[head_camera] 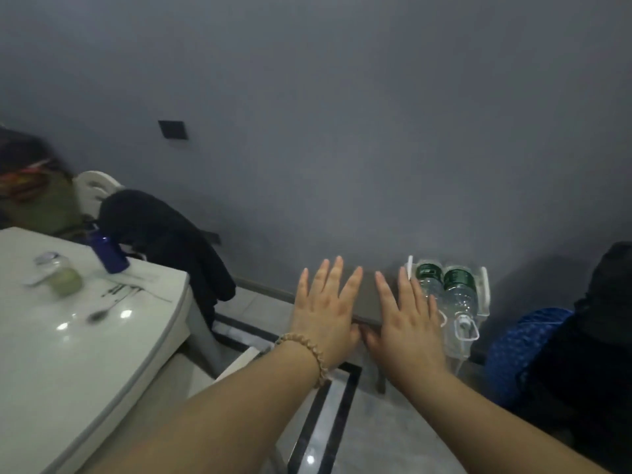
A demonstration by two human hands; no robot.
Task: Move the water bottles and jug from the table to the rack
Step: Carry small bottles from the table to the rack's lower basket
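In the head view, both hands are held out flat and empty at the centre of the frame, fingers spread apart, palms down. The left hand (pixel 325 314), with a beaded bracelet (pixel 302 354) on its wrist, and the right hand (pixel 405 323) hover in front of a low grey-brown stool or side surface (pixel 367 302); whether they touch it cannot be told. Neither grip holds anything.

The white plastic rack (pixel 484 292) sits at centre right of the frame, just beside the right hand. It holds two clear plastic water bottles with dark green labels (pixel 458 285) lying side by side, long axes running from the wall toward the viewer, caps nearest. The right hand partly covers the nearer one.

The glossy white table (pixel 85 354) fills the lower left of the frame, well apart from the rack. On it stand a dark blue bottle (pixel 109 253), tilted in this wide view, and a blurred clear glass jar with a pale greenish content (pixel 60 273), beside papers and a spoon (pixel 99 314). No jug can be made out with certainty.

Judging by this, anything still to be moved lies left of both hands, so the left hand is the nearer one for the next reach
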